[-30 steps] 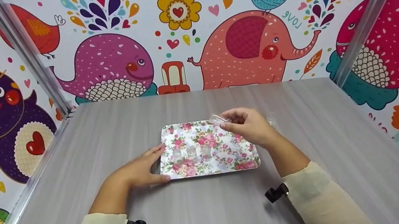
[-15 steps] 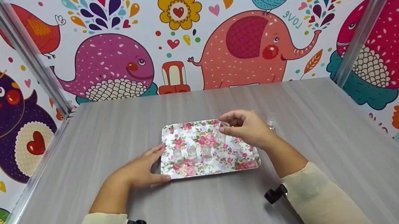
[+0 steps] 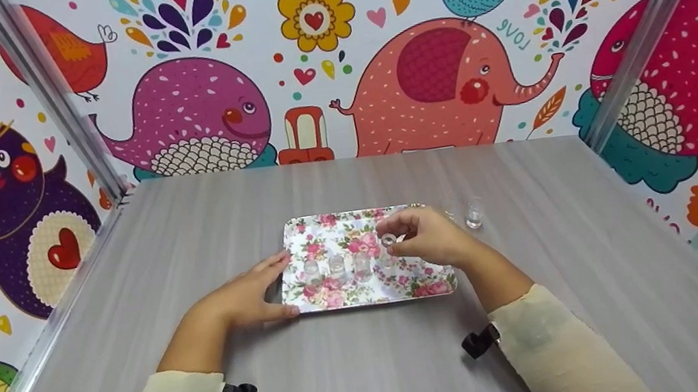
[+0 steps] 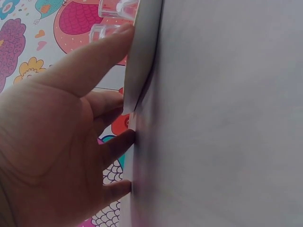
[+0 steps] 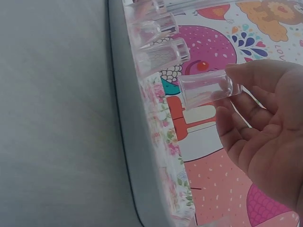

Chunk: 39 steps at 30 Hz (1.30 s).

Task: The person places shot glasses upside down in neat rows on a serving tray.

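My right hand [image 3: 427,234] pinches a small clear shot glass [image 5: 206,89] by its narrow thick end. The wide end points down at the flowered tray [image 3: 420,275], with a gap between them in the right wrist view. To the left of it, 3 more clear glasses [image 3: 337,267] stand in a row on the tray, wide ends down. My left hand [image 3: 249,294] steadies the tray's left side with thumb and fingers spread. In the left wrist view the thumb [image 4: 106,52] touches the rim, and the other fingertips lie along the tray's end and the table.
On the grey table [image 3: 375,372], just right of the tray, stands another clear glass [image 3: 473,214]. A second one beside it is mostly hidden behind my right hand. Patterned wall panels [image 3: 301,58] and metal posts [image 3: 55,101] bound the table.
My right hand has brought the glass from the tray's far edge toward me, turning it from lying sideways to wide end down, in line with the row. The left hand has stayed put.
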Each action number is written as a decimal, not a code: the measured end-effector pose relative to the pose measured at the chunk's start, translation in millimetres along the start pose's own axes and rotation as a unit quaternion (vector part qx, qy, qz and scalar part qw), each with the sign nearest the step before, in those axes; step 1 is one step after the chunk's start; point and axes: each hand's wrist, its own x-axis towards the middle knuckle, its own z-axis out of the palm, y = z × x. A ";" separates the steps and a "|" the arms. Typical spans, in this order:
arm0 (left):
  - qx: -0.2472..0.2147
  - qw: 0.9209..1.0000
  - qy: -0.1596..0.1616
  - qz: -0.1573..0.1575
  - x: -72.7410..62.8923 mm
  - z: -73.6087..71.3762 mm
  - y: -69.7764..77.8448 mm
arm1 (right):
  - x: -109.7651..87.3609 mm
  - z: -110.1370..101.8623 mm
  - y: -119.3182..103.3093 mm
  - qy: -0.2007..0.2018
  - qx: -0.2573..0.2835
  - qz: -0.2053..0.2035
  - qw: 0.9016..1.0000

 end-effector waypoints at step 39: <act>0.003 1.000 0.000 -0.008 -0.7 -1.2 1.6 | -1.1 -16.5 12.6 0.014 0.029 0.022 0.999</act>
